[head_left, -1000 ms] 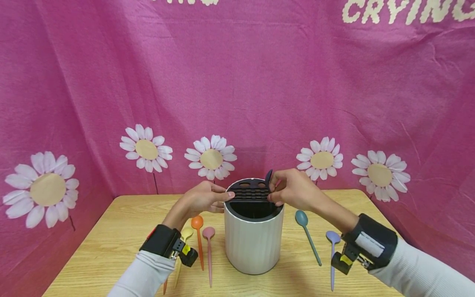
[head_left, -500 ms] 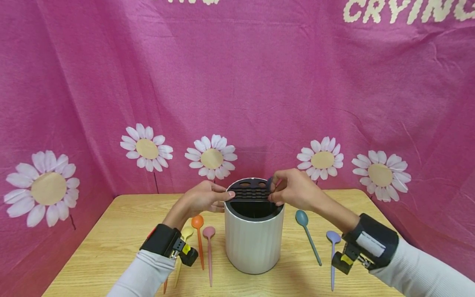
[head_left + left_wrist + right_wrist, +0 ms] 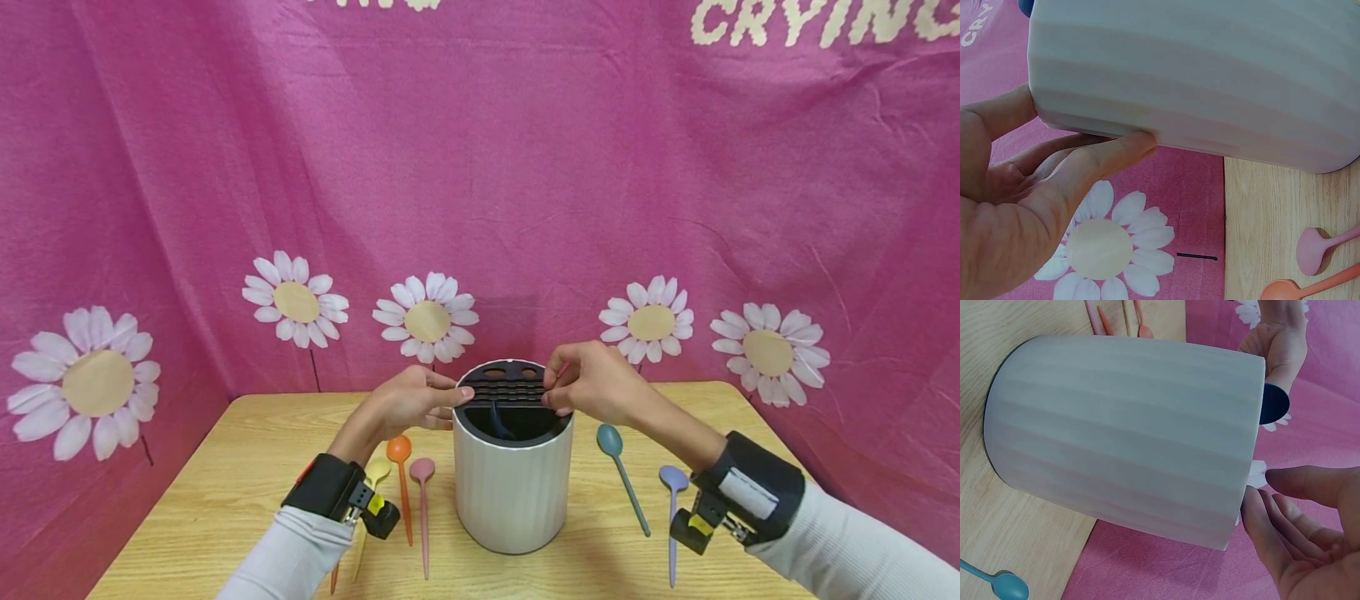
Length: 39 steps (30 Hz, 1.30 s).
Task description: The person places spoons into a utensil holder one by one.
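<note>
A white ribbed utensil holder (image 3: 512,500) with a black slotted insert (image 3: 506,390) stands upright on the table. My left hand (image 3: 411,396) grips its left side, thumb over the rim and fingers against the outer wall (image 3: 1172,81). A dark blue spoon (image 3: 498,421) leans inside the wide front opening; in the right wrist view its rounded end (image 3: 1274,404) pokes above the rim. My right hand (image 3: 600,383) is at the right rim with bent fingers. The right wrist view shows a gap between thumb and forefinger, nothing held, with fingertips (image 3: 1250,497) right at the rim.
Left of the holder lie pink (image 3: 422,472), orange (image 3: 399,450) and yellow spoons (image 3: 377,472), plus another orange handle partly under the left arm. A teal spoon (image 3: 610,440) and a lilac spoon (image 3: 673,478) lie to the right. A pink flowered cloth (image 3: 525,183) hangs behind the table.
The dark blue spoon sank down between the right fingers at the holder's back right and now shows in the front opening, out of that hand. Both hands have stayed in place.
</note>
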{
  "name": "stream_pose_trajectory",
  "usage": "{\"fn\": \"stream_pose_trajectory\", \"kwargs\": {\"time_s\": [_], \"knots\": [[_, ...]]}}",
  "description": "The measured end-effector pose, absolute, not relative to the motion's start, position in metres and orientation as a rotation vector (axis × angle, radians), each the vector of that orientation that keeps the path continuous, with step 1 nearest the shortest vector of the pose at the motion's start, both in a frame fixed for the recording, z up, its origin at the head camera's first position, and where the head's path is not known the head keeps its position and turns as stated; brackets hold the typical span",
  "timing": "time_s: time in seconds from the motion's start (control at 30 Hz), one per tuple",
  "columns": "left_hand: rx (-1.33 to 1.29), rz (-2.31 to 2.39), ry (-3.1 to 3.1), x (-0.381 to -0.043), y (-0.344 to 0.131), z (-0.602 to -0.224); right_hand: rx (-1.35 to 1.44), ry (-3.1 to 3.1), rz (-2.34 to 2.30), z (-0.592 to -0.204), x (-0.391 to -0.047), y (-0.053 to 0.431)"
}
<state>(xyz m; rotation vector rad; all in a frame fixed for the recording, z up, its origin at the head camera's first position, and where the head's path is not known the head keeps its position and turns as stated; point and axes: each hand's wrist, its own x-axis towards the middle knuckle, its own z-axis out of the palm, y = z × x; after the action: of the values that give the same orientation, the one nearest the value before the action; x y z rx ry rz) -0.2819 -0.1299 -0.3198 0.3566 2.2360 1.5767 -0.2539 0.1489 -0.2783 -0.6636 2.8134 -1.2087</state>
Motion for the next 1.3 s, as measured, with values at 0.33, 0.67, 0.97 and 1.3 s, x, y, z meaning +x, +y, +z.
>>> {"fn": "stream_pose_trajectory", "kwargs": {"time_s": [0.33,0.67,0.97,1.3], "knots": [[0.359,1.589,2.228,-0.282,-0.13,-0.32,-0.686,2.809,-1.224,-0.278,-0.254,0.149],[0.356,1.621,2.191,-0.28,-0.129,-0.321,-0.634,2.828,-1.23,-0.271,-0.254,0.149],[0.359,1.612,2.198,-0.281,-0.13,-0.321,-0.586,2.994,-1.103,-0.254,-0.265,0.162],[0.336,1.589,2.224,-0.282,-0.129,-0.321,-0.565,3.156,-0.961,-0.266,-0.281,0.184]]}}
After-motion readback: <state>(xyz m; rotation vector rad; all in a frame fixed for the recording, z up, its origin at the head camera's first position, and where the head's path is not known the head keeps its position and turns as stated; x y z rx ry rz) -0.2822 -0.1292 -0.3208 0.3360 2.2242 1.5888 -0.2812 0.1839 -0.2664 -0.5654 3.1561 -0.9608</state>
